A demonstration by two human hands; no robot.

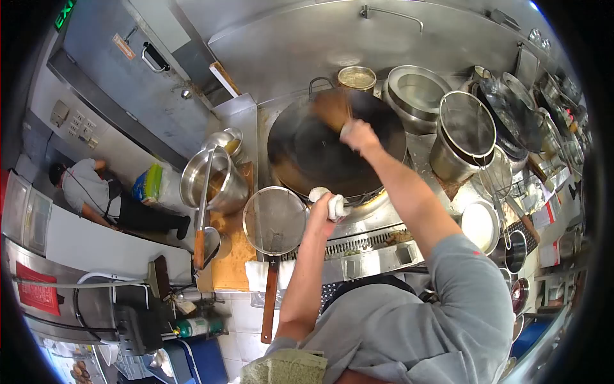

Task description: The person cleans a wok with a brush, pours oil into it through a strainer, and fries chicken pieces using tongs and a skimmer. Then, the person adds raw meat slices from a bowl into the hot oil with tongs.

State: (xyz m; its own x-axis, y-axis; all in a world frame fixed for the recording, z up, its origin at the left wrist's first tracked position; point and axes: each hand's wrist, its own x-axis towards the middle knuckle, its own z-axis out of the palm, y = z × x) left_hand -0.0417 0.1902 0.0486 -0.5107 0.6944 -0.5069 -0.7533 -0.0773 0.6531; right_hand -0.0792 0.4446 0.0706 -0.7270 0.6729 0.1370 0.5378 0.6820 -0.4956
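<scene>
A large dark wok [307,157] sits on the stove in the middle of the view. My right hand [361,137] is closed around the handle end of a wok brush [332,111], whose brown bristles are smeared by motion over the wok's far part. At the wok's near rim, my left hand [323,210] grips a folded white cloth [336,206]. Whether a wok handle lies under the cloth is hidden. Just left of that hand rests a round fine-mesh strainer [276,217] with a wooden handle.
A steel pot [224,189] with a ladle [206,192] stands at left. Behind the wok are a small tin [357,78] and stacked steel basins [419,89]. A strainer [467,125] tops a pot on the right. A co-worker [96,192] bends near the far left counter.
</scene>
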